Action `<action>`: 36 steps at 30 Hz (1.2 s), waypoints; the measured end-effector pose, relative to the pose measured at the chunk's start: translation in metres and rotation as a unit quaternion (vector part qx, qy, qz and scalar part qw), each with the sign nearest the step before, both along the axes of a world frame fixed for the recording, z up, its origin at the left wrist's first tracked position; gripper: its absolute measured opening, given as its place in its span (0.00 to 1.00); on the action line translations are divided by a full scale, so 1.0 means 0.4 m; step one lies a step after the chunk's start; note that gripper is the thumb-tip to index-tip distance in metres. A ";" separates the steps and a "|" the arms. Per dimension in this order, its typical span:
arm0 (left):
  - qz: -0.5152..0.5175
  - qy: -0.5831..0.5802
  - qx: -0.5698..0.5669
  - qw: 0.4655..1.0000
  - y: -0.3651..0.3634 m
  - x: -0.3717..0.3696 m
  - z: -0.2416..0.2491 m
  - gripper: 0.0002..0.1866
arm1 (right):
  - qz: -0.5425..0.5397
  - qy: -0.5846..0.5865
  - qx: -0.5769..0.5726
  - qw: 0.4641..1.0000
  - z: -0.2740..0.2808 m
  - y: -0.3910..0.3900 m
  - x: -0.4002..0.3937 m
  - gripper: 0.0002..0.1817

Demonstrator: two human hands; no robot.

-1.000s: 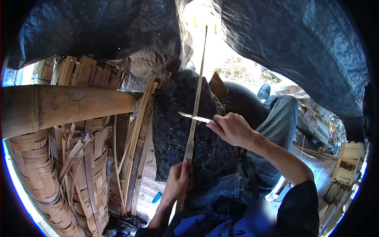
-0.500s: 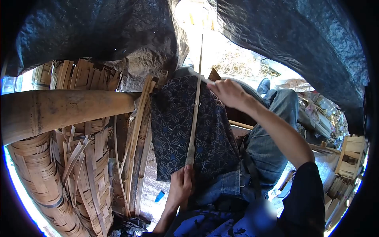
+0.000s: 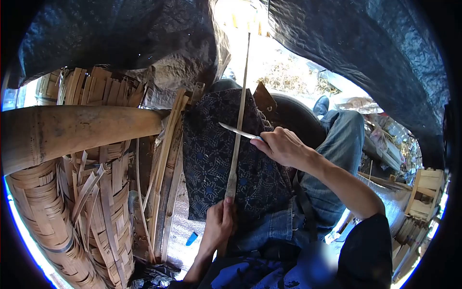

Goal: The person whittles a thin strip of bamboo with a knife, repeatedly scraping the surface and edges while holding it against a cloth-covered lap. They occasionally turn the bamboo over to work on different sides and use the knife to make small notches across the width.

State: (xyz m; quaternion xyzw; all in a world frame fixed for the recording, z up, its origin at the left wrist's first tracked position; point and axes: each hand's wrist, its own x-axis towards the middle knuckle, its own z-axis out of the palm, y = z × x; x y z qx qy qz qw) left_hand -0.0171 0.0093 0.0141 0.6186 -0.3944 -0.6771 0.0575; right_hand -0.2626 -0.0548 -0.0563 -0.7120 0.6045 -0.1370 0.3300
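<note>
The bamboo strip [image 3: 237, 144] lies along the dark cloth [image 3: 211, 164] over my thigh, its low end pinched tight in my left hand [image 3: 219, 224]. My right hand [image 3: 284, 147] is closed on the knife [image 3: 237, 131], blade laid across the strip. If the edge catches a node and skips, I judge it could dig in and split the strip or slide toward my left fingers.

I see both of my forearms bare from the elbow down. My left hand [image 3: 219, 224] and right hand [image 3: 284, 147] wear no gloves, rings or watch that I can make out. A dark, near-black sleeve [image 3: 363, 250] ends around my right elbow. My legs are in faded blue jeans [image 3: 337, 144], creased at the knee. A dark blue shoe [image 3: 321, 106] shows on my far foot. Near my chest there is blue patterned fabric [image 3: 245, 277].
</note>
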 end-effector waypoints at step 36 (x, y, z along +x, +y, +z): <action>0.075 0.084 0.074 0.991 -0.016 -0.015 0.006 0.21 | -0.028 0.012 -0.187 0.982 0.024 -0.013 0.006 0.23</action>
